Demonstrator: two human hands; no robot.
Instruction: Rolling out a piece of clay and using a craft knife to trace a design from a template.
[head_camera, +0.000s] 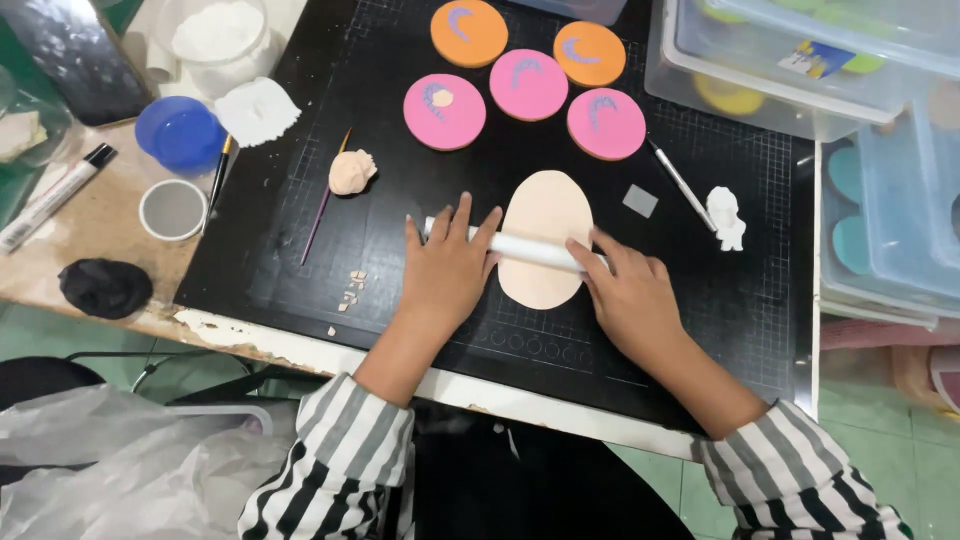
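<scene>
Looking down, we see the worktop (120, 250) carrying a black gridded cutting mat (300, 230), which spreads under both hands and gives the soft material a smooth base. Beyond the right hand, clear plastic bins (760, 70) stand stacked at the mat's far corner, out of the rolling path. Beyond both hands, five round discs (528, 84), pink and orange, lie in a cluster. Between the hands lies a flat oval of peach-coloured clay (545, 215), and across it rests a white rolling pin (520, 247). Our left hand (445, 270) lies flat with fingers spread on one end of the pin; our right hand (630, 290) presses flat on the other end, so the weight falls evenly on both sides. Beyond the left hand sit a lump of the same clay (352, 172) and a thin brush (322, 205). Outside the right hand lie a small white figure (726, 217) and a slim metal tool (680, 183), all within reach.
</scene>
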